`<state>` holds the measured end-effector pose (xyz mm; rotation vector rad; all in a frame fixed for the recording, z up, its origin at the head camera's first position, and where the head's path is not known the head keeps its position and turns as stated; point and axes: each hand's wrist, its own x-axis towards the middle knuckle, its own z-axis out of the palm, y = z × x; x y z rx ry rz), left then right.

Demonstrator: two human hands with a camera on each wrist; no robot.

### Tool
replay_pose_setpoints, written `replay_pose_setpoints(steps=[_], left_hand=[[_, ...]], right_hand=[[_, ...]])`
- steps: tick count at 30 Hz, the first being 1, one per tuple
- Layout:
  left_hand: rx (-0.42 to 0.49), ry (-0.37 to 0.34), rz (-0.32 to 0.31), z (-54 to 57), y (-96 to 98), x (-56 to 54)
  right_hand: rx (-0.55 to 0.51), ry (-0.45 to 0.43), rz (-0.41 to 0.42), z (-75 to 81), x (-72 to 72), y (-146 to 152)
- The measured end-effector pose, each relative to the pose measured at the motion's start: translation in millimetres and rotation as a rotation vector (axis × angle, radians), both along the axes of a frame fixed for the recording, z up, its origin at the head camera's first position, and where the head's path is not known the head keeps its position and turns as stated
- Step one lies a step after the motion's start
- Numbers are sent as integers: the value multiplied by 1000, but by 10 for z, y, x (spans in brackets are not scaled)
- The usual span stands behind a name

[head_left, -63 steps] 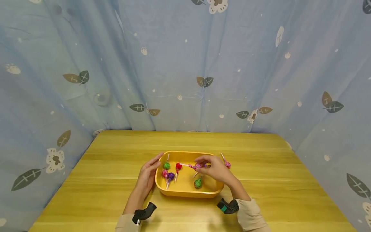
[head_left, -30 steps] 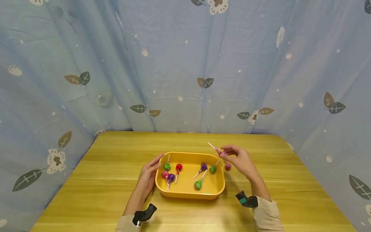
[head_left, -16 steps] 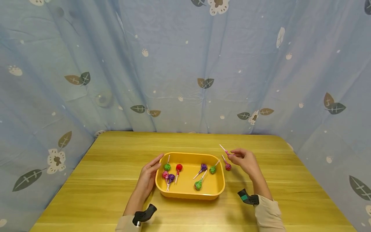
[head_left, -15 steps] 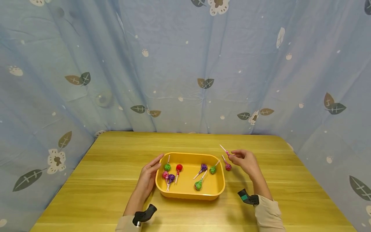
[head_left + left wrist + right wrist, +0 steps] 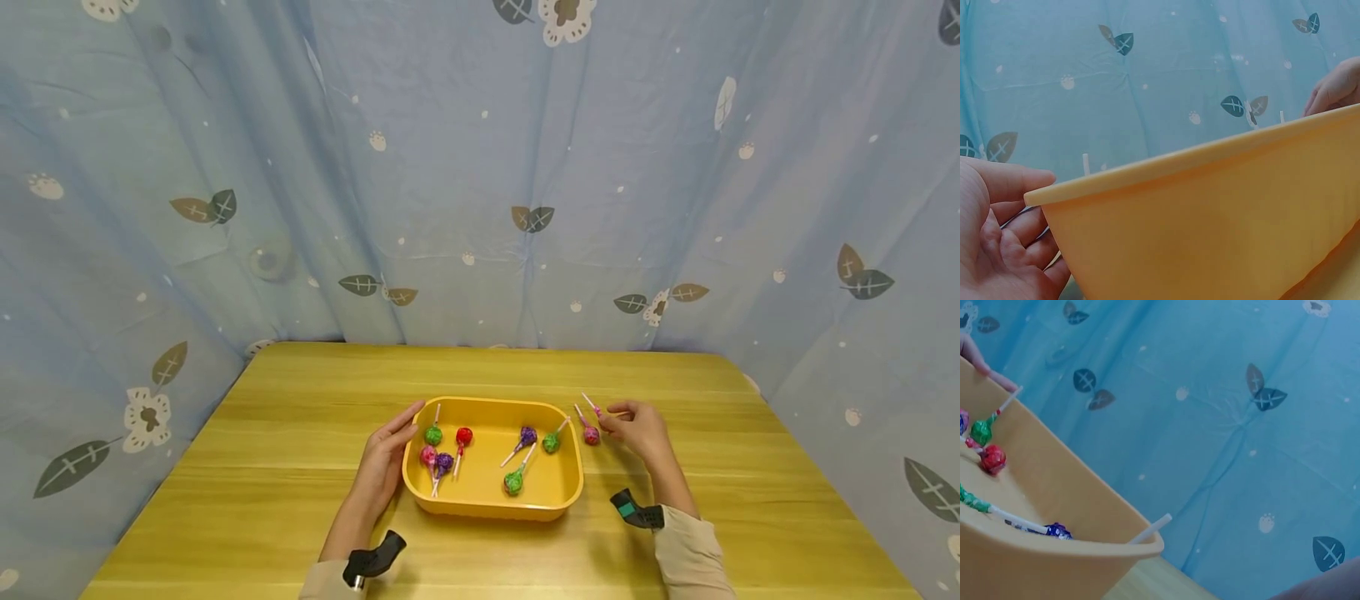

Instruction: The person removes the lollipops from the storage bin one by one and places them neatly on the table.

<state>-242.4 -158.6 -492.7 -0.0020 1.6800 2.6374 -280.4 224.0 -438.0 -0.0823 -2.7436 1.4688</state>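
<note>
My left hand (image 5: 382, 458) lies against the left end of the yellow tray (image 5: 491, 507), fingers mostly straight. In the left wrist view the fingertips of this left hand (image 5: 1007, 231) touch the tray's rim and outer wall. To the right of the tray, my right hand (image 5: 637, 429) pinches a pink lollipop (image 5: 592, 403) low over the table. Its head is hidden by the fingers; its white stick points up and left. Another pink lollipop (image 5: 591, 435) lies just left of that hand, beside the tray. In the right wrist view only an edge of my right hand (image 5: 1329, 584) shows.
In the tray's left part lie a green lollipop (image 5: 432, 435), a red lollipop (image 5: 464, 436), a pink lollipop (image 5: 428, 454) and a purple lollipop (image 5: 444, 463). On its right are another purple lollipop (image 5: 528, 435) and two green ones. A curtain (image 5: 450, 167) hangs behind the wooden table (image 5: 300, 417).
My right hand took the pink lollipop out of the tray, carried it right over the rim and lowered it beside the other pink lollipop. The left hand stayed at the tray.
</note>
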Motion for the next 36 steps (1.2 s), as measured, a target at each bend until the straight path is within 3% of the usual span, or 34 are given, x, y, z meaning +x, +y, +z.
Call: replay_pose_setpoints(steps=[19,36], left_hand=[[-19,11,-2,0,4,-6],[-2,16,-5,1,-1,-1]], right_hand=[[144,-33,-44,-127,-53,-6],[183,-37,-29,-139,-33,-44]])
